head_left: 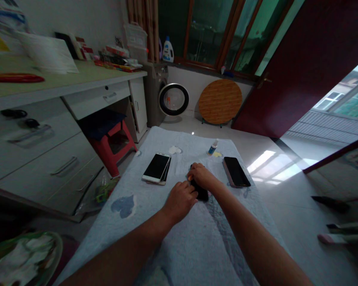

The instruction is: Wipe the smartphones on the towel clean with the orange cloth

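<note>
A black smartphone [202, 194] lies flat on the cloth-covered table in front of me, partly hidden under both hands. My left hand [181, 199] is closed at its left edge, fingers against the side. Over the phone's upper part is my right hand [200, 175], its fingers curled and pressed down on the screen; whether a small thing is pinched under them cannot be made out. To the left, a white-framed smartphone [156, 167] lies on top of another phone. Another dark smartphone [236, 171] lies to the right. Behind them stands a small spray bottle [213, 147] with a blue label.
A light blue cloth [164, 137] with heart patches covers the table. At left are a drawer desk [104, 92] and a red stool [115, 149]. A washing machine [155, 95] with its door open and a round wooden tabletop [220, 101] stand at the back. A waste bin [59, 246] is lower left.
</note>
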Demonstrator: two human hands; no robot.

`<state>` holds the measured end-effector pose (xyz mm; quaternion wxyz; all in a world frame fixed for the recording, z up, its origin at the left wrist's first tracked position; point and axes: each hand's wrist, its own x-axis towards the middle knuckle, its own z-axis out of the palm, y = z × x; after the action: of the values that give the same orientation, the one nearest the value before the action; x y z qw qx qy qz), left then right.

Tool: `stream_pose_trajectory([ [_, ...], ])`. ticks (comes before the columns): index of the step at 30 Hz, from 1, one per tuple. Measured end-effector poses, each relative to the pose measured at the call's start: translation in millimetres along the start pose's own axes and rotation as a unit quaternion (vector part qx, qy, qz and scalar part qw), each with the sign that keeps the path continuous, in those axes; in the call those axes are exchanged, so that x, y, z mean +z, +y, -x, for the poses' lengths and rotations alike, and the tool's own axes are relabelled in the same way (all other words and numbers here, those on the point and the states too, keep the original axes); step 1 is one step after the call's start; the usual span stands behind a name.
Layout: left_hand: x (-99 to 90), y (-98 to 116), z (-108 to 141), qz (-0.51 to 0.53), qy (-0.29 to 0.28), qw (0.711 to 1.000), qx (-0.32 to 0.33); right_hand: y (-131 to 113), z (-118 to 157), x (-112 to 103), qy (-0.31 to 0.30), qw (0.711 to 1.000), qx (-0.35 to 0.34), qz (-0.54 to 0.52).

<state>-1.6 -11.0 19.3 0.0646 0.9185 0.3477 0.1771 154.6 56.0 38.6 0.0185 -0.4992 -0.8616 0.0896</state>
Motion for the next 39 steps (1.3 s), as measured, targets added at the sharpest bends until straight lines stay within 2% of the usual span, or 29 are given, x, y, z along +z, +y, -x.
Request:
stream_pose_trajectory([
  [5, 5.8, -3, 1, 0.019, 0.017, 1.000, 0.000, 14, -24, -1, 0.027, 0.997, 0.060, 0.028],
  [13, 7.5, -3, 3, 0.032, 0.018, 0.999, -0.013, 26, -42, -3, 0.017, 0.996, 0.087, 0.029],
  [19, 10.0, -2, 4, 0.024, 0.027, 0.999, -0.008, 34, -38, -1, 0.013, 0.994, 0.103, 0.039],
  [29, 8.8, -2, 3, 0.012, 0.024, 1.000, -0.003, 58, -7, -1, -0.004, 0.977, 0.200, 0.074],
  [33, 8.2, -4, 1, 0.022, 0.031, 0.999, 0.007, 52, -11, -3, -0.008, 0.976, 0.203, 0.080],
  [39, 9.0, -7, 0, 0.040, 0.033, 0.998, 0.024, 24, -34, 0, -0.004, 0.985, 0.158, 0.075],
])
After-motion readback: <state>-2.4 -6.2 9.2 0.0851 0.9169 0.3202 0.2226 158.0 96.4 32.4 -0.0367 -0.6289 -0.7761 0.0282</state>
